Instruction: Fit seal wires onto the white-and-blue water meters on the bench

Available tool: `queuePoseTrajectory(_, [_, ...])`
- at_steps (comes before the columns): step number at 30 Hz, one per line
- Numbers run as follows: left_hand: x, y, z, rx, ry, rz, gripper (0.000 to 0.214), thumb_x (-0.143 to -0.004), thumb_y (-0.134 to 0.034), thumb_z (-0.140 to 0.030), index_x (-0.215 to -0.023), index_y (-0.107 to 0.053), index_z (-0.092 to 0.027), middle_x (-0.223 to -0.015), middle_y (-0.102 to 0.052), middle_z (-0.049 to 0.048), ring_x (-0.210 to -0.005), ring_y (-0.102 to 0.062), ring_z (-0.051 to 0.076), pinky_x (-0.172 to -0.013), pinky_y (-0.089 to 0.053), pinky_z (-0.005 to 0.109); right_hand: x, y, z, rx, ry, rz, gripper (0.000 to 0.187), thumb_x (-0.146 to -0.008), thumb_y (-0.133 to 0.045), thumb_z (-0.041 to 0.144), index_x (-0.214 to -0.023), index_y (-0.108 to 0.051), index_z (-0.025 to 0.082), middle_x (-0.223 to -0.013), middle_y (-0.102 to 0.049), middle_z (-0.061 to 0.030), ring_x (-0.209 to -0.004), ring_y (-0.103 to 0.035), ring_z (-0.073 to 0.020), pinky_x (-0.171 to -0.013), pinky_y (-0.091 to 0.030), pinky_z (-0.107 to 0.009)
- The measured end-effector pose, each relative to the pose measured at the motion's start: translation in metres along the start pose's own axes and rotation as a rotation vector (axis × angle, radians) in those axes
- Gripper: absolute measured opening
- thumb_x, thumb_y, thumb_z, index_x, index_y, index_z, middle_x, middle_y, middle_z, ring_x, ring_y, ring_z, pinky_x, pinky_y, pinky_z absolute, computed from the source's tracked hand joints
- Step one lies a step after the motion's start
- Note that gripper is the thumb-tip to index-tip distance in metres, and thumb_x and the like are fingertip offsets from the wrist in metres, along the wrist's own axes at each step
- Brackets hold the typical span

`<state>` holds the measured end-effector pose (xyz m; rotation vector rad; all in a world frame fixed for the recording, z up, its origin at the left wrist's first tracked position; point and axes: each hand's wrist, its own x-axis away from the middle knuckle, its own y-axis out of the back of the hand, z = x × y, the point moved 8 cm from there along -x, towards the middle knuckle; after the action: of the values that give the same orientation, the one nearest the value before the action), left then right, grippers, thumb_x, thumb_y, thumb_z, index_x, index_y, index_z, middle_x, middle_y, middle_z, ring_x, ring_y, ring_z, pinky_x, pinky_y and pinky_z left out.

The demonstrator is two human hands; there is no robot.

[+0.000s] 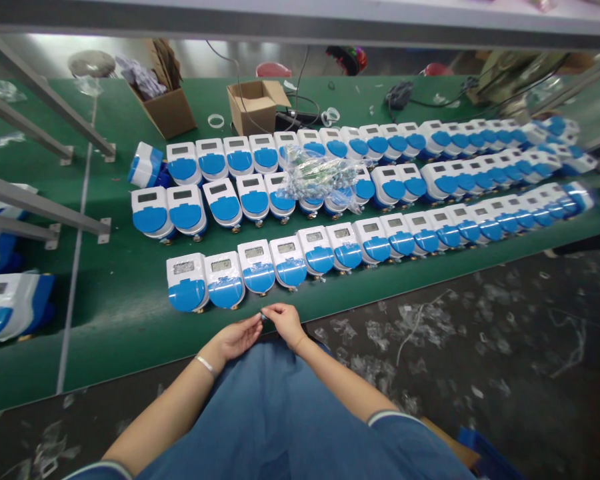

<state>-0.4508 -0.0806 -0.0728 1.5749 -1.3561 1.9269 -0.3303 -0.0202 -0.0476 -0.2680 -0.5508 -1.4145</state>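
Green surface [120,313] carries three full meter rows [360,200]; our left hand [235,338] and right hand [286,322] pinch a tiny part [263,316] (fingers closed), unfitted.

A green work surface [120,313] runs beyond the hands and away to both sides. Grey metal frame bars [40,200] are bolted to it at far left. Two open cardboard boxes [257,107] stand at its far edge. Dark grey floor [505,347], littered with plastic scraps, lies to the right. Overhead shelf edge [300,23] above.
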Motion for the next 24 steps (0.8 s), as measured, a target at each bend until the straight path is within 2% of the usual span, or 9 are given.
queuePoseTrajectory(5, [0.0, -0.001, 0.001, 0.005, 0.027, 0.018, 0.01, -0.083, -0.058, -0.012, -0.078, -0.065, -0.008, -0.06, -0.062, 0.0039, -0.05, -0.06, 0.008, -0.048, -0.052, 0.013, -0.001, -0.009, -0.003, -0.032, -0.064, 0.116, 0.023, -0.072, -0.061, 0.037, -0.07, -0.07, 0.016, -0.069, -0.069, -0.0033, -0.066, -0.062, -0.0165, -0.067, -0.046, -0.027])
queuePoseTrajectory(11, [-0.004, 0.004, -0.008, 0.002, -0.098, -0.094, 0.009, -0.081, -0.061, -0.011, -0.073, -0.064, -0.009, -0.059, -0.061, 0.003, -0.048, -0.058, 0.007, -0.044, -0.049, 0.012, 0.018, 0.006, 0.04, 0.604, 0.234, 0.059, 0.021, -0.083, -0.053, 0.038, -0.083, -0.062, 0.019, -0.081, -0.066, -0.0063, -0.076, -0.059, -0.0184, -0.073, -0.042, -0.028])
queuePoseTrajectory(13, [-0.005, 0.0, -0.008, 0.009, -0.126, -0.08, 0.009, -0.081, -0.06, -0.009, -0.073, -0.064, -0.009, -0.06, -0.062, 0.0033, -0.05, -0.058, 0.007, -0.045, -0.049, 0.012, 0.025, 0.002, 0.046, 0.663, 0.287, 0.099, 0.015, -0.082, -0.054, 0.035, -0.081, -0.059, 0.021, -0.083, -0.064, -0.0068, -0.081, -0.058, -0.0193, -0.075, -0.04, -0.028])
queuePoseTrajectory(14, [-0.006, -0.002, -0.008, 0.011, -0.138, -0.071, 0.008, -0.08, -0.061, -0.009, -0.073, -0.065, -0.009, -0.06, -0.062, 0.0033, -0.05, -0.058, 0.007, -0.046, -0.049, 0.012, 0.025, 0.0, 0.044, 0.623, 0.27, 0.12, 0.013, -0.082, -0.053, 0.033, -0.077, -0.057, 0.021, -0.082, -0.063, -0.0067, -0.082, -0.057, -0.0189, -0.075, -0.04, -0.027])
queuePoseTrajectory(16, [-0.007, -0.006, -0.008, 0.0, -0.169, -0.056, 0.008, -0.079, -0.063, -0.007, -0.071, -0.065, -0.009, -0.06, -0.063, 0.0032, -0.05, -0.057, 0.006, -0.048, -0.048, 0.013, 0.02, -0.003, 0.032, 0.395, 0.104, 0.163, 0.014, -0.081, -0.052, 0.028, -0.069, -0.052, 0.02, -0.077, -0.061, -0.0053, -0.079, -0.056, -0.0167, -0.07, -0.04, -0.023])
queuePoseTrajectory(18, [-0.007, -0.01, -0.008, -0.046, -0.202, -0.034, 0.008, -0.077, -0.065, -0.009, -0.069, -0.065, -0.009, -0.061, -0.064, 0.0041, -0.051, -0.057, 0.007, -0.049, -0.048, 0.014, 0.012, -0.011, 0.013, 0.138, -0.12, 0.239, 0.019, -0.081, -0.046, 0.023, -0.062, -0.046, 0.02, -0.063, -0.054, -0.0023, -0.064, -0.052, -0.0134, -0.058, -0.039, -0.021])
queuePoseTrajectory(20, [-0.007, -0.011, -0.008, -0.104, -0.231, -0.032, 0.006, -0.075, -0.068, -0.012, -0.07, -0.066, -0.009, -0.062, -0.064, 0.0047, -0.051, -0.057, 0.008, -0.049, -0.047, 0.016, 0.01, -0.022, -0.001, -0.02, -0.295, 0.352, 0.023, -0.08, -0.038, 0.016, -0.058, -0.041, 0.019, -0.05, -0.043, 0.0019, -0.047, -0.042, -0.0103, -0.046, -0.034, -0.019])
queuePoseTrajectory(22, [-0.007, -0.009, -0.006, -0.138, -0.237, -0.058, 0.007, -0.073, -0.071, -0.015, -0.074, -0.067, -0.01, -0.063, -0.064, 0.004, -0.05, -0.056, 0.007, -0.047, -0.044, 0.016, 0.011, -0.027, -0.008, -0.051, -0.383, 0.427, 0.025, -0.08, -0.032, 0.012, -0.057, -0.04, 0.019, -0.046, -0.038, 0.0041, -0.04, -0.034, -0.0091, -0.041, -0.03, -0.019])
queuePoseTrajectory(24, [-0.006, -0.005, -0.004, -0.13, -0.222, -0.1, 0.009, -0.07, -0.074, -0.016, -0.075, -0.067, -0.012, -0.061, -0.063, 0.002, -0.048, -0.053, 0.007, -0.044, -0.041, 0.016, 0.015, -0.022, -0.007, -0.032, -0.381, 0.399, 0.024, -0.083, -0.034, 0.013, -0.061, -0.044, 0.018, -0.05, -0.044, 0.0027, -0.042, -0.039, -0.0092, -0.043, -0.032, -0.018])
